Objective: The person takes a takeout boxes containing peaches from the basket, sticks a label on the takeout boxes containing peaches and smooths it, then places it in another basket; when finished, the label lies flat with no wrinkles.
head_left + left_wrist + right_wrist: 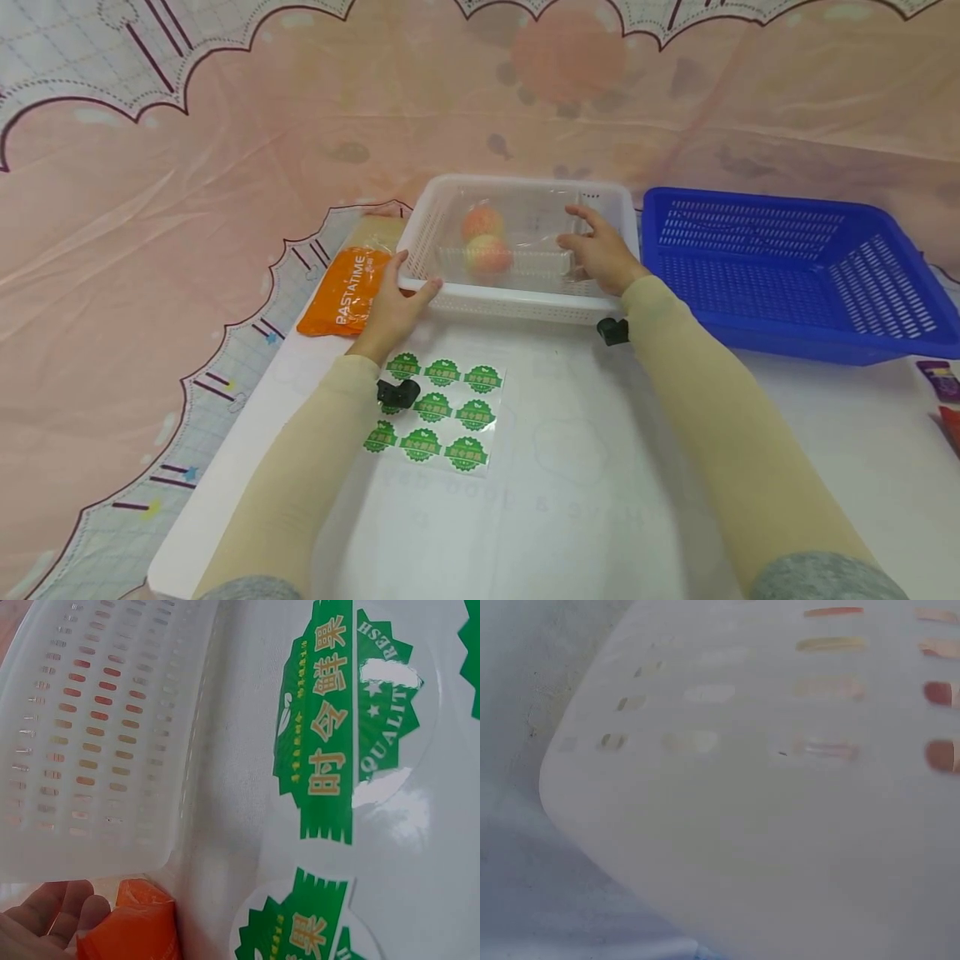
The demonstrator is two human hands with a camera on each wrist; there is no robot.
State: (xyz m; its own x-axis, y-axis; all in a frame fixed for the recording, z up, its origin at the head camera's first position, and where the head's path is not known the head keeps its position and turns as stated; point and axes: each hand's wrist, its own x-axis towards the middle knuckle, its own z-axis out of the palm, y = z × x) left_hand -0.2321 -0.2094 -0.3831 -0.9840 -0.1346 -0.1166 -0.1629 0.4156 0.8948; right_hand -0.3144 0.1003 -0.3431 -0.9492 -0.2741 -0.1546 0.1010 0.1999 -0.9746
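A white perforated plastic basket [510, 298] stands at the back of the table. Inside lies a clear plastic box [536, 258], with two round red-and-yellow fruits [486, 254] showing at its left part. My left hand [395, 304] holds the basket's near left corner, its thumb along the front rim and its fingers round the left side. In the left wrist view those fingers [64, 907] curl beside the corner, next to an orange bag [135, 922]. Over the basket's right part reaches my right hand [603, 254], thumb and forefinger spread apart at the box's right end.
A large blue perforated basket [795, 312] stands to the right. An orange PASTATIME packet [341, 292] lies left of the white basket. A sheet of green round stickers [442, 408] lies in front, partly under the left wrist. Small packets [939, 382] sit at the right edge.
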